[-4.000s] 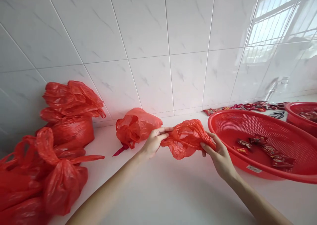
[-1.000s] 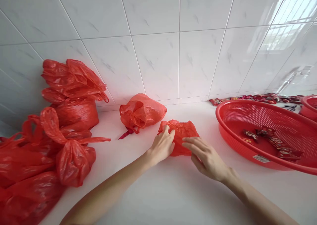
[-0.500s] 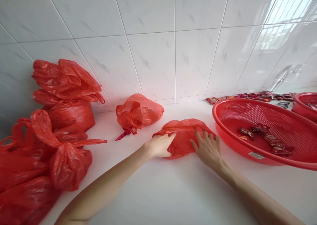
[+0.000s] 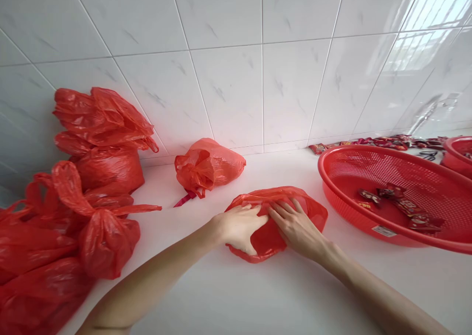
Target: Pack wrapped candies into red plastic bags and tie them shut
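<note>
A thin red plastic bag (image 4: 271,246) sits on the white countertop in front of me, its mouth spread wide and facing me. Inside its left part is my left hand (image 4: 243,227), thumb apart from the fingers. My right hand (image 4: 295,224) reaches into the mouth from the right, fingers stretched against the inner side; the fingertips are partly hidden. Just behind the bag lies another red plastic bag (image 4: 224,165), bunched at its left end. To the right stands a red perforated basket (image 4: 354,217) with several wrapped snacks (image 4: 409,207) in it.
Filled, tied red bags (image 4: 106,241) are piled at the left against the tiled wall (image 4: 224,89). A row of small red packets (image 4: 391,142) runs along the wall at the back right, near a second red basket (image 4: 459,151) and a dark looped object (image 4: 427,155).
The bag's mouth has opened wider, and its near rim has come toward me. My right hand has moved left and into the bag; my left hand has turned, with its thumb lower.
</note>
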A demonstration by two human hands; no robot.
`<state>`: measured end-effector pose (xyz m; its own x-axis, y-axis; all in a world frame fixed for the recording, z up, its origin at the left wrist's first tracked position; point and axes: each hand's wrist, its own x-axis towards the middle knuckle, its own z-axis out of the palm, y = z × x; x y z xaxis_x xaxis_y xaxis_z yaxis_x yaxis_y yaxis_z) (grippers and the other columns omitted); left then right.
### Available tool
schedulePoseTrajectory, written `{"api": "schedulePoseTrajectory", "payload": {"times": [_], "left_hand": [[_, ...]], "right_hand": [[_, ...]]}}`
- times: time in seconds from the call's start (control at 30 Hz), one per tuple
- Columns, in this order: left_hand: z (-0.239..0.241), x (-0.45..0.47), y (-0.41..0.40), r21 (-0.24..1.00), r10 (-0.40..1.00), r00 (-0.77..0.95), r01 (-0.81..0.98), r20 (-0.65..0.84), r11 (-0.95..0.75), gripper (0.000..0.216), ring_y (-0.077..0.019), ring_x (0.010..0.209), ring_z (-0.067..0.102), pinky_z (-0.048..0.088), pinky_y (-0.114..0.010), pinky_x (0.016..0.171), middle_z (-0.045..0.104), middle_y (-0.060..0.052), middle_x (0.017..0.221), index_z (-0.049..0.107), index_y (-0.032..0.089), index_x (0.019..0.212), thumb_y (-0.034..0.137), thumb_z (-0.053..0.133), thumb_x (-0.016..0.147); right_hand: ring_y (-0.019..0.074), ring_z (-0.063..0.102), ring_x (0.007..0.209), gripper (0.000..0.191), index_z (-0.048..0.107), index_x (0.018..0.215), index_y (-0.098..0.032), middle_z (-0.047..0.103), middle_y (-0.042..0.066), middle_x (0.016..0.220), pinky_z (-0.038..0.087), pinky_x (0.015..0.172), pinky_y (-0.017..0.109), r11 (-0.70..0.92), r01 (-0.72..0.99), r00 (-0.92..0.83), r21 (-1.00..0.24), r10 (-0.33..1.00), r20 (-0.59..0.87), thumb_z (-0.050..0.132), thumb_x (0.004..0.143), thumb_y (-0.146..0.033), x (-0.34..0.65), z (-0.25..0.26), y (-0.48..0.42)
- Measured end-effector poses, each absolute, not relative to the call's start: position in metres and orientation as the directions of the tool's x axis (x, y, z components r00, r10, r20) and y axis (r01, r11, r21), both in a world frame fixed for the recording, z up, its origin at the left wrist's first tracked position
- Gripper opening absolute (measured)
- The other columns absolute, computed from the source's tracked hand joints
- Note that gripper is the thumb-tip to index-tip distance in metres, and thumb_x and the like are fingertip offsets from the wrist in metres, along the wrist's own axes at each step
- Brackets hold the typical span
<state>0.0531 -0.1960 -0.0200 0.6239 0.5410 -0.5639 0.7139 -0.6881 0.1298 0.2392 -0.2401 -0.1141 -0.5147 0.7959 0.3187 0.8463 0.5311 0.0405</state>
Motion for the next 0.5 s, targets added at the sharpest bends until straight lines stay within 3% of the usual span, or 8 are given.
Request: {"api": "schedulePoseTrajectory", "payload": {"times": [0.13,0.2,0.27,0.3,0.37,0.43,0.5], "left_hand": [[-0.019,0.053,-0.192,0.115,0.577,0.580,0.756,-0.575,-0.645,0.073,-0.0390,0.134,0.050,0.054,-0.041,0.086,0.051,-0.016,0.147,0.051,0.023,0.138,0.039,0.070,0.068],[-0.017,0.050,-0.185,0.081,0.653,0.532,0.805,-0.539,-0.588,0.069,-0.0369,0.124,0.058,0.054,-0.037,0.078,0.058,-0.016,0.139,0.053,0.022,0.134,0.043,0.068,0.071],[-0.013,0.047,-0.176,0.028,0.712,0.463,0.847,-0.529,-0.530,0.041,-0.0331,0.104,0.067,0.051,-0.034,0.069,0.069,-0.014,0.117,0.064,0.019,0.112,0.042,0.060,0.079],[-0.011,0.045,-0.172,0.003,0.728,0.429,0.862,-0.534,-0.506,0.028,-0.0308,0.091,0.069,0.048,-0.034,0.064,0.071,-0.013,0.103,0.065,0.018,0.097,0.040,0.054,0.083],[-0.009,0.043,-0.166,-0.030,0.740,0.386,0.876,-0.551,-0.480,0.025,-0.0272,0.072,0.067,0.043,-0.034,0.058,0.068,-0.010,0.081,0.059,0.019,0.074,0.034,0.045,0.087],[-0.007,0.042,-0.164,-0.039,0.731,0.376,0.876,-0.570,-0.481,0.024,-0.0246,0.062,0.061,0.038,-0.033,0.054,0.061,-0.007,0.069,0.049,0.020,0.061,0.031,0.050,0.083],[-0.007,0.043,-0.165,-0.047,0.705,0.368,0.868,-0.606,-0.494,0.026,-0.0215,0.056,0.055,0.034,-0.032,0.051,0.055,-0.004,0.064,0.042,0.021,0.057,0.027,0.060,0.073]], "right_hand": [[0.0290,0.070,0.088,0.032,0.057,0.128,-0.012,0.074,0.019,0.106,0.051,0.077,0.037,0.378,0.926,-0.373,0.005,0.912,0.172,0.048,0.099,-0.021,0.239,-0.110,-0.240],[0.0252,0.070,0.072,0.031,0.058,0.122,-0.013,0.075,0.015,0.088,0.045,0.058,0.029,0.275,0.961,-0.269,-0.040,0.956,0.120,0.045,0.103,-0.033,0.241,-0.104,-0.240],[0.0217,0.067,0.060,0.030,0.060,0.115,-0.014,0.072,0.010,0.073,0.034,0.047,0.026,0.191,0.978,-0.186,-0.085,0.981,0.059,0.041,0.105,-0.034,0.243,-0.098,-0.239],[0.0207,0.066,0.057,0.027,0.061,0.111,-0.014,0.070,0.008,0.070,0.031,0.046,0.025,0.160,0.982,-0.158,-0.102,0.987,0.029,0.041,0.105,-0.032,0.243,-0.095,-0.240],[0.0204,0.068,0.061,0.016,0.062,0.103,-0.016,0.070,0.007,0.073,0.032,0.047,0.025,0.135,0.983,-0.138,-0.123,0.990,-0.019,0.049,0.102,-0.025,0.245,-0.092,-0.242],[0.0218,0.070,0.072,0.010,0.063,0.103,-0.018,0.072,0.008,0.082,0.039,0.053,0.025,0.131,0.981,-0.137,-0.144,0.990,-0.035,0.061,0.095,-0.024,0.249,-0.090,-0.245],[0.0236,0.071,0.081,0.020,0.063,0.104,-0.019,0.072,0.009,0.091,0.045,0.061,0.027,0.140,0.975,-0.147,-0.174,0.989,-0.026,0.072,0.088,-0.028,0.253,-0.088,-0.248]]}}
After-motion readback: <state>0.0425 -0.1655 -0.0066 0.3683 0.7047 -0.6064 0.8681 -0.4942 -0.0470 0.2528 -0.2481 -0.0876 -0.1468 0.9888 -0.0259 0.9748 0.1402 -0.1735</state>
